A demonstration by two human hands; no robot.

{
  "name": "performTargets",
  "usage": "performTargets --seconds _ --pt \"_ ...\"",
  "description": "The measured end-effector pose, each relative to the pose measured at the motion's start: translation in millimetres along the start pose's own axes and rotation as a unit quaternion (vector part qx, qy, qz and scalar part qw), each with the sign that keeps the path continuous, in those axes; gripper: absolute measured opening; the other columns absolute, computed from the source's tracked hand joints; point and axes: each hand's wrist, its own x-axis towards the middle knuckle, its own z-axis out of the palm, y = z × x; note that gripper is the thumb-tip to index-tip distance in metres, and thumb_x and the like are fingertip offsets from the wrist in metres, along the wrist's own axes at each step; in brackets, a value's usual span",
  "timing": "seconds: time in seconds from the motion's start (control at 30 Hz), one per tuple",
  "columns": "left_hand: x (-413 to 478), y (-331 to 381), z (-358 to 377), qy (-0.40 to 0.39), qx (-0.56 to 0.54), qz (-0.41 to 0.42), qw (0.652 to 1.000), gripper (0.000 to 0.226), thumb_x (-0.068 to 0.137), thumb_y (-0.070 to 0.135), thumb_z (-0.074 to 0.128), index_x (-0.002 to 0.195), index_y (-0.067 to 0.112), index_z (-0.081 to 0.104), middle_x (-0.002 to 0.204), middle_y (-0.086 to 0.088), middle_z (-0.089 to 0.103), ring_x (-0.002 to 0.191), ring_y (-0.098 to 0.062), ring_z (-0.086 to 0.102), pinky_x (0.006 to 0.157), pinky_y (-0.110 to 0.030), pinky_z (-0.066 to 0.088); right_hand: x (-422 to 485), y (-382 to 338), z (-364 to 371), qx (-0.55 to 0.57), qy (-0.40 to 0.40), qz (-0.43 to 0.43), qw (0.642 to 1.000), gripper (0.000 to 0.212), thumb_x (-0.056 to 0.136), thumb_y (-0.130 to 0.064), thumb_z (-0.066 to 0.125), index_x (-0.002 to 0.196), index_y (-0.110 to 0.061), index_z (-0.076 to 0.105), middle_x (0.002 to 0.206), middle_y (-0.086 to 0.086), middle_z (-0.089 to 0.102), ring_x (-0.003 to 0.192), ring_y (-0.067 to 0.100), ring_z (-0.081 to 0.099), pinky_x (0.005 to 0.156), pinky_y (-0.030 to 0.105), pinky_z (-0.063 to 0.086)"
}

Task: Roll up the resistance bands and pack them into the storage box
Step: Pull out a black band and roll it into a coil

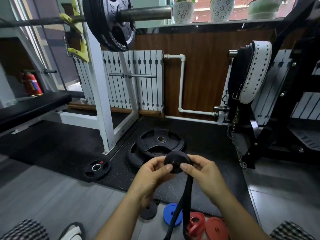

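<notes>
Head cam view: the black band (177, 161) is wound into a tight disc; my left hand (152, 172) and right hand (204, 172) both pinch it, thumbs on the near face, so the coil can't spring open; its loose tail (187, 196) hangs down between my arms; a blue roll (172, 213) and red rolls (214, 227) sit on the floor (52, 196) below; can't see any storage box.

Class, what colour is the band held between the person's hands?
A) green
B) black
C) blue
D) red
B: the left hand and right hand pinch a black roll, its tail hanging down; the blue roll and red bands lie on the floor.
</notes>
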Motion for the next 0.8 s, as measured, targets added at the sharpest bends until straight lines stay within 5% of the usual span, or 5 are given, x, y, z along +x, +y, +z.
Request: performTargets --seconds 0.1,0.17,0.4,0.6,0.8 --pt "9 14 -13 -0.044 0.323 0.063 0.943 0.038 0.077 -0.001 0.068 0.102 0.027 0.062 0.093 0.003 0.066 0.082 -0.004 0.064 0.072 -0.013 0.05 2 0 -8 -0.184 -0.024 -0.045 0.982 0.024 0.079 -0.009 0.069 0.085 -0.032 0.062 0.083 -0.01 0.057 0.079 0.001 0.055 0.07 0.008 0.042" --pt "11 23 -12 -0.06 0.34 0.078 0.935 0.035 0.076 -0.002 0.068 0.1 0.023 0.065 0.084 0.007 0.068 0.077 -0.004 0.064 0.07 -0.014 0.05 2 -3 -7 -0.204 -0.037 -0.064 0.976 0.024 0.079 -0.012 0.069 0.086 -0.033 0.061 0.084 -0.01 0.056 0.079 0.0 0.055 0.071 0.01 0.04" --pt "-4 7 11 0.045 0.007 0.056 0.997 0.026 0.077 -0.006 0.061 0.1 0.005 0.066 0.075 -0.002 0.072 0.067 -0.009 0.067 0.059 -0.019 0.053 0 -6 5 0.066 0.037 -0.017 0.997 0.027 0.072 -0.009 0.069 0.097 -0.017 0.066 0.093 -0.001 0.07 0.082 -0.002 0.064 0.07 0.008 0.048" --pt "-10 -15 24 0.086 -0.264 -0.01 0.961 0.015 0.081 -0.001 0.055 0.092 0.0 0.065 0.083 -0.014 0.073 0.075 -0.019 0.072 0.067 -0.025 0.059 -5 10 19 0.182 0.033 0.023 0.982 0.022 0.074 -0.011 0.064 0.095 -0.017 0.067 0.088 -0.005 0.074 0.087 0.006 0.068 0.072 0.014 0.052" --pt "-3 -10 -11 0.031 0.16 0.009 0.987 0.043 0.079 -0.001 0.064 0.117 0.018 0.059 0.103 0.002 0.066 0.09 -0.008 0.065 0.07 -0.014 0.052 -1 14 -3 -0.095 0.003 -0.013 0.995 0.028 0.084 -0.008 0.063 0.091 -0.035 0.06 0.092 -0.011 0.066 0.089 0.004 0.063 0.076 0.013 0.049"
